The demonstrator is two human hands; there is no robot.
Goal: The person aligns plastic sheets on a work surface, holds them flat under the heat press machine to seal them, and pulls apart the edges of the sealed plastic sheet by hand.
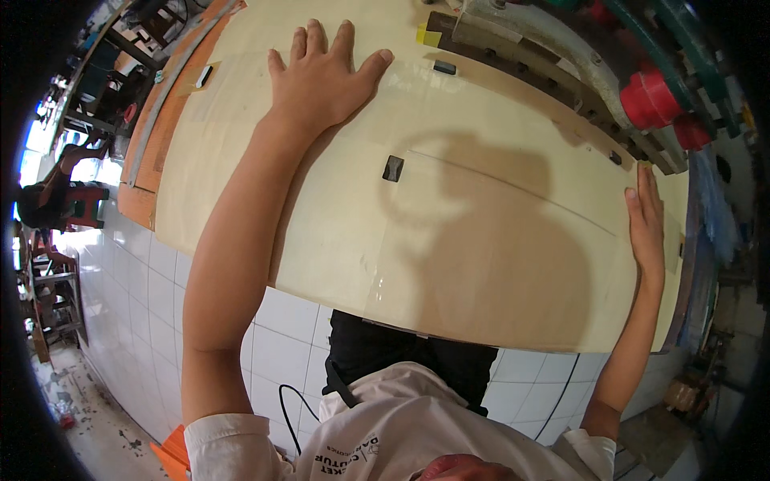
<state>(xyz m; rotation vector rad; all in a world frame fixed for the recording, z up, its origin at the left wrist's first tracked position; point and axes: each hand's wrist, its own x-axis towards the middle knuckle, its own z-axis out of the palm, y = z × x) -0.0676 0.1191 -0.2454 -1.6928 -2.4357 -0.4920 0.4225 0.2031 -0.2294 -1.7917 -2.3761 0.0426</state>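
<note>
The fingers [321, 40] of the left hand [321, 80] are spread wide and flat, palm down, pressing on the far part of a large pale wooden sheet [481, 264]; nothing is gripped. The right hand [646, 228] is also open, its fingers straight and held together, laid along the sheet's right edge with the fingertips pointing away from the person; it too grips nothing.

There are two hands on the sheet, one sheet in work, and two small dark rectangular cut-outs in plain sight: one [393, 168] near the middle of the sheet and one [444, 67] farther off, just right of the left thumb. A third small dark opening [615, 158] sits near the far right edge. A bit of yellow tape [427, 36] lies at the far edge, close to the machine.

The sheet is thin, smooth, cream-coloured and glossy in places, with a fine line running across its right half and the person's shadow falling over it. It lies on a worktable in front of the person, its near edge overhanging a white-tiled floor [144, 321]. Beyond it, at the upper right, stands a machine with a slotted metal bar [529, 68] and two red cylindrical parts [650, 100]. An orange-brown board [152, 136] lies just left of the sheet.
</note>
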